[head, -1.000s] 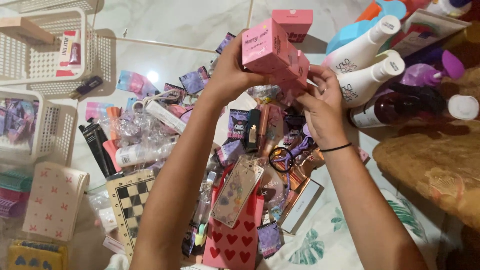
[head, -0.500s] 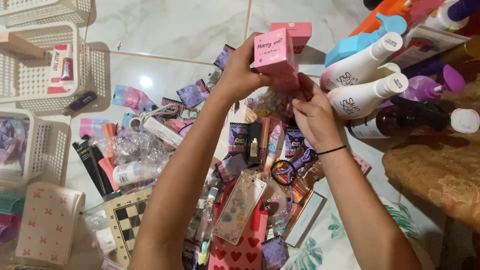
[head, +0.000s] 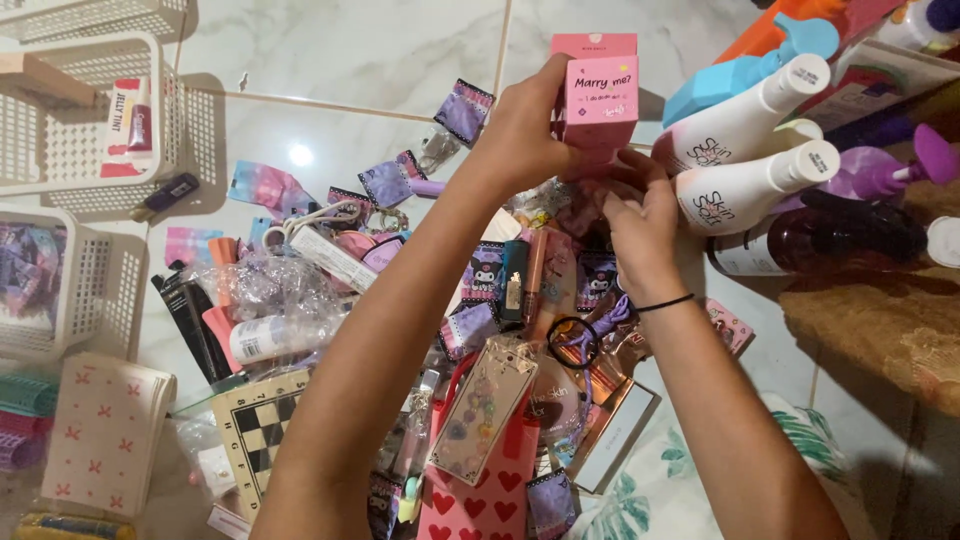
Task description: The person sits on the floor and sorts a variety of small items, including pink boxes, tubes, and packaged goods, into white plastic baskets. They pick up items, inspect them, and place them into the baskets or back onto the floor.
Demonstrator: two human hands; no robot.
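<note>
My left hand (head: pixel 525 130) grips a small pink box (head: pixel 600 100) from its left side and holds it upright above the pile. A second pink box (head: pixel 593 45) stands right behind it on the floor. My right hand (head: pixel 645 225) reaches under the held box, fingers bent at its lower edge among small pink items; whether it grips one is unclear. A black hair tie circles my right wrist. Below both arms lies a heap of small cosmetics and purple sachets (head: pixel 478 270).
Two white pump bottles (head: pixel 745 150) and a dark bottle (head: pixel 815 240) lie at right beside a brown cushion (head: pixel 885 330). White plastic baskets (head: pixel 75 120) stand at left. A checkered board (head: pixel 262 425), a heart-patterned red bag (head: pixel 470 495) and a notebook (head: pixel 105 430) lie near me.
My left hand carried the pink box up and to the right and turned it upright. My right hand shifted slightly right beneath it.
</note>
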